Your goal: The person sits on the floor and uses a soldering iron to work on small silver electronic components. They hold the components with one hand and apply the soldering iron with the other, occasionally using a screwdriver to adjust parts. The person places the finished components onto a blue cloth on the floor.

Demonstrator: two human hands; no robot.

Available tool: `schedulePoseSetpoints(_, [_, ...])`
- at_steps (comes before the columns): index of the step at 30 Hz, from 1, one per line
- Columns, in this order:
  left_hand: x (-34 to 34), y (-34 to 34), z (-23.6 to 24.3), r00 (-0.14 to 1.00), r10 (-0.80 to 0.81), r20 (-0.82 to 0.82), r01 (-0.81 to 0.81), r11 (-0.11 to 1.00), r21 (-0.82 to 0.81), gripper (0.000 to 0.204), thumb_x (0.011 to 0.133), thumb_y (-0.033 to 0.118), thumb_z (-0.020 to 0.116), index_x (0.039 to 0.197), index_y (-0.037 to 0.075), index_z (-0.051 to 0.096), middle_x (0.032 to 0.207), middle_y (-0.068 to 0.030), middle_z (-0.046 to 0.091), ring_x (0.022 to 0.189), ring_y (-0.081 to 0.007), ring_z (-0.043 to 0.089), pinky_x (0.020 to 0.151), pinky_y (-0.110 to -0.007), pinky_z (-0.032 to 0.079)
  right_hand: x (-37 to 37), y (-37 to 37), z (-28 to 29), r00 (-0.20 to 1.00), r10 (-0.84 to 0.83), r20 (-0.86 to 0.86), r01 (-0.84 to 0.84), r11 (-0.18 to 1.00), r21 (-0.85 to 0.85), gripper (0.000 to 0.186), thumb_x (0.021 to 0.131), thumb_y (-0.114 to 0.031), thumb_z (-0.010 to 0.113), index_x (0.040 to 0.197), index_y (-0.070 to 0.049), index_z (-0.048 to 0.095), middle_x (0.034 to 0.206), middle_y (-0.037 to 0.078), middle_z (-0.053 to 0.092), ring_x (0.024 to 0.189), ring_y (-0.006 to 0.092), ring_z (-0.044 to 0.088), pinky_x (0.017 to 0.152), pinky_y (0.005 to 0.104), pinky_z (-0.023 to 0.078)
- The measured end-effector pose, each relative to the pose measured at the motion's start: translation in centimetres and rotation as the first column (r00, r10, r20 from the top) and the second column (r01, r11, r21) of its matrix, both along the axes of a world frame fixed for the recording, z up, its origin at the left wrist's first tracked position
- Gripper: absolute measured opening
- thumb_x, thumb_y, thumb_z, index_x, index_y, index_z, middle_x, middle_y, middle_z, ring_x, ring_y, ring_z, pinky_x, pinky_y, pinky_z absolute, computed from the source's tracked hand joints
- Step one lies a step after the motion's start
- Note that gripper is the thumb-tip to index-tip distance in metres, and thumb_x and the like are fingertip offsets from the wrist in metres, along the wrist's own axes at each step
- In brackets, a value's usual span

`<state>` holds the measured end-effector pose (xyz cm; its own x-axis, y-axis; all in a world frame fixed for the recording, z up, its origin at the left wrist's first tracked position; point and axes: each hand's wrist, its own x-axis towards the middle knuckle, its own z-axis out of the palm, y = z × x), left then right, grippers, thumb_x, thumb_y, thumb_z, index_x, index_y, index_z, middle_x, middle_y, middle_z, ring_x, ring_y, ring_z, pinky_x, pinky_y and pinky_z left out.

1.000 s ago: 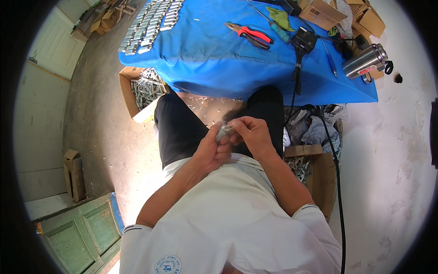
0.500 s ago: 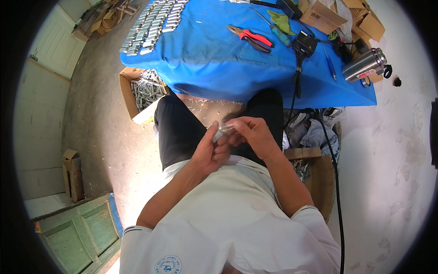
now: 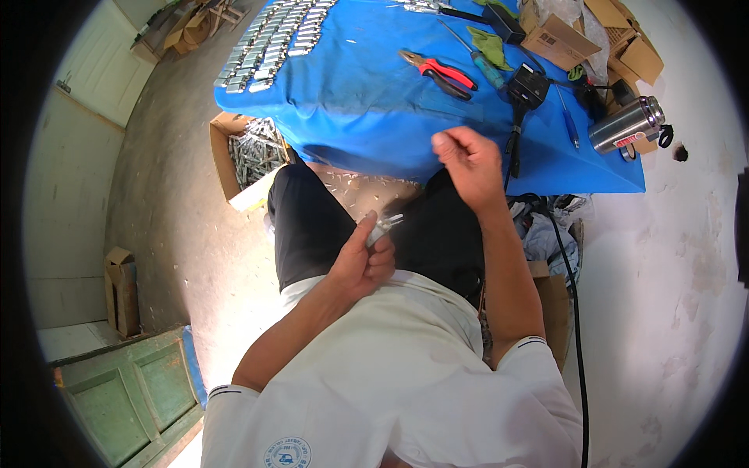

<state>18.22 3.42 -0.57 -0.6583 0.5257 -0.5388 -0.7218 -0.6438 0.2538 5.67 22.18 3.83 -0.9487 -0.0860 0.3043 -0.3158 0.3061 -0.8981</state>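
A blue-covered surface (image 3: 367, 101) carries brown cardboard boxes (image 3: 605, 35) at its far right corner and a steel flask (image 3: 626, 125) with a red-and-white label at its right edge. Below its left edge an open carton (image 3: 234, 156) of metal parts sits on the floor. The left hand (image 3: 360, 261) pinches a small metal piece (image 3: 384, 227) above the lap. The right hand (image 3: 466, 160), half a second ago touching it, has risen toward the surface's near edge, fingers curled shut, anything inside hidden.
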Motion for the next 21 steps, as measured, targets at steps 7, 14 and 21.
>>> schedulePoseSetpoints(7, [0.2,-0.5,-0.7,1.000,0.013,0.007,-0.013,1.000,0.004,0.053,0.094,0.058,0.042,0.062,0.016,0.037,0.049,0.0046,0.025,0.039,-0.0095,0.021,0.041,-0.025,0.019,3.8,-1.0,0.8,0.544,0.646,0.536,-0.580,0.751,-0.316,0.031,0.084,-0.013,0.071,0.111,0.000,0.062,0.095,0.003,0.065,0.090,0.0088,0.059,0.078,0.0235,0.047])
schedulePoseSetpoints(14, [0.2,-0.6,-0.8,1.000,-0.001,-0.019,0.000,1.000,-0.023,0.051,0.094,0.056,0.043,0.062,0.016,0.038,0.048,0.0047,0.028,0.038,-0.0093,0.021,0.041,-0.025,0.020,6.0,-2.4,-0.5,0.632,0.566,0.529,-0.490,0.821,-0.292,0.024,0.091,-0.016,0.061,0.103,0.004,0.065,0.085,0.003,0.064,0.075,0.0081,0.056,0.069,0.0218,0.047])
schedulePoseSetpoints(21, [0.3,-0.2,0.1,0.999,0.006,-0.039,-0.012,0.988,-0.154,0.049,0.092,0.055,0.049,0.064,0.016,0.041,0.049,0.0052,0.029,0.039,-0.0075,0.023,0.040,-0.023,0.020,6.1,-2.1,-0.7,0.577,0.523,0.627,-0.436,0.847,-0.305,0.026,0.091,-0.023,0.061,0.095,0.002,0.067,0.078,0.002,0.063,0.067,0.0088,0.058,0.063,0.0236,0.049])
